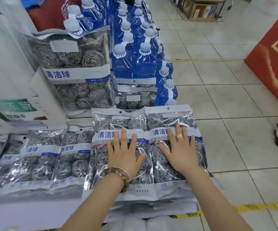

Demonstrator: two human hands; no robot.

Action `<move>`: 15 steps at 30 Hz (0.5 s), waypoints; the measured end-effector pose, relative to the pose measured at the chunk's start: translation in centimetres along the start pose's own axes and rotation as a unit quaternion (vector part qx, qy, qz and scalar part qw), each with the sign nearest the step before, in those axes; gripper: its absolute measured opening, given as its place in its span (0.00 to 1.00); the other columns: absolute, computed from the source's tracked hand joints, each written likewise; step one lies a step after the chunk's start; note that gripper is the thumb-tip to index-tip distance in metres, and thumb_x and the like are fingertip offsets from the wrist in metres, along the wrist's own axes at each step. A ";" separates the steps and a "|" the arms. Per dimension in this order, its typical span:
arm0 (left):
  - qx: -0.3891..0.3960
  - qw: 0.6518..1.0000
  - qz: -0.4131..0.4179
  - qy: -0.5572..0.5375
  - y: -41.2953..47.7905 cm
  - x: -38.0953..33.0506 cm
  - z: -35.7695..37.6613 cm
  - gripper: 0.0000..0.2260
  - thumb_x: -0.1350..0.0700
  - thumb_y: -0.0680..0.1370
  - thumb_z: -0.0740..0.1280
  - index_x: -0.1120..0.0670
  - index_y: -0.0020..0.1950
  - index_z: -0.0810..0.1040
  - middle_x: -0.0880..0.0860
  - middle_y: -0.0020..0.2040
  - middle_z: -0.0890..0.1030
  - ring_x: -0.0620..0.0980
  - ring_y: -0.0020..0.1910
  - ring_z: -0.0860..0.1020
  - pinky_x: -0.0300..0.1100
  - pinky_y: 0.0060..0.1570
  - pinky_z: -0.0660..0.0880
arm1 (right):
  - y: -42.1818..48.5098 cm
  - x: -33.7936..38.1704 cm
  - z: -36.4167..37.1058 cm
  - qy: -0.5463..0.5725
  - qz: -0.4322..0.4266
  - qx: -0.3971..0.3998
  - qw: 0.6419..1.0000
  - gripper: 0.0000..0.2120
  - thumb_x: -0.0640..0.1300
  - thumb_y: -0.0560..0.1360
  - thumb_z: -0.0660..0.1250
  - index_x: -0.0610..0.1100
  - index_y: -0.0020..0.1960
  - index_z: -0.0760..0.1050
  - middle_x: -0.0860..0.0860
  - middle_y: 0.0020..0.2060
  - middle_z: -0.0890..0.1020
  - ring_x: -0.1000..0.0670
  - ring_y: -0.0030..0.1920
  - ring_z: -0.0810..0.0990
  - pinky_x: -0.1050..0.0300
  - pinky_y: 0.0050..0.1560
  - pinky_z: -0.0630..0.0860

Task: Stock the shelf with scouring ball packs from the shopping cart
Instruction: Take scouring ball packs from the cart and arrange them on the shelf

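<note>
We held our left hand [125, 157] and right hand [180, 152] flat, fingers spread, on two clear, white-banded scouring ball packs [116, 120] lying lengthwise, hang-holes pointing away.

At my 12 o'clock the left pack [116, 121] and right pack [166, 118] lie flat, edges touching, atop a stack: clear bags of steel coils with white-and-blue bands. A row of packs [41, 157] overlaps at 9 o'clock. An upright pack [74, 64] stands at 11.
</note>
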State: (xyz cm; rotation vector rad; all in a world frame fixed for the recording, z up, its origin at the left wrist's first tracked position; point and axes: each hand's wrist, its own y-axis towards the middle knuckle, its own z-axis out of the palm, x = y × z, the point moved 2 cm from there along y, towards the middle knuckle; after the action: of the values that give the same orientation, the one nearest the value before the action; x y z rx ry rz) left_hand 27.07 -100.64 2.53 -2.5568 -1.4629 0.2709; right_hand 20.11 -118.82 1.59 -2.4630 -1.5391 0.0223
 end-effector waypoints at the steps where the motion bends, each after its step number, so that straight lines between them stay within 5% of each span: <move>1: -0.002 1.000 -0.001 0.003 0.1 -0.2 0.1 0.32 0.35 0.77 0.43 0.47 0.75 0.36 0.57 0.74 0.32 0.60 0.73 0.35 0.60 0.70 0.38 | 0.0 0.1 0.2 -0.003 0.001 -0.004 1.000 0.41 0.71 0.68 0.29 0.54 0.77 0.37 0.48 0.76 0.35 0.45 0.76 0.36 0.41 0.72 0.37; 9: -0.009 1.000 -0.001 -0.002 1.3 -0.4 0.4 0.32 0.35 0.76 0.43 0.47 0.75 0.38 0.58 0.74 0.33 0.60 0.73 0.35 0.60 0.72 0.40 | 1.4 0.2 0.5 0.006 -0.002 -0.004 1.000 0.41 0.71 0.68 0.30 0.53 0.77 0.39 0.47 0.77 0.38 0.44 0.76 0.37 0.41 0.72 0.37; 15: -0.014 1.000 -0.003 -0.004 0.9 -0.2 0.2 0.32 0.35 0.76 0.44 0.47 0.76 0.41 0.58 0.75 0.35 0.60 0.74 0.37 0.58 0.71 0.39 | 0.8 0.2 0.0 0.017 -0.007 0.003 1.000 0.34 0.67 0.77 0.42 0.52 0.77 0.40 0.45 0.77 0.40 0.44 0.76 0.37 0.40 0.73 0.37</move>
State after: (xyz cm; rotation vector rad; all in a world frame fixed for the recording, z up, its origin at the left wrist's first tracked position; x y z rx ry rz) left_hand 27.67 -101.25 2.12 -2.5763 -1.4879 0.2618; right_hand 20.89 -119.00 1.46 -2.4341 -1.5409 -0.0179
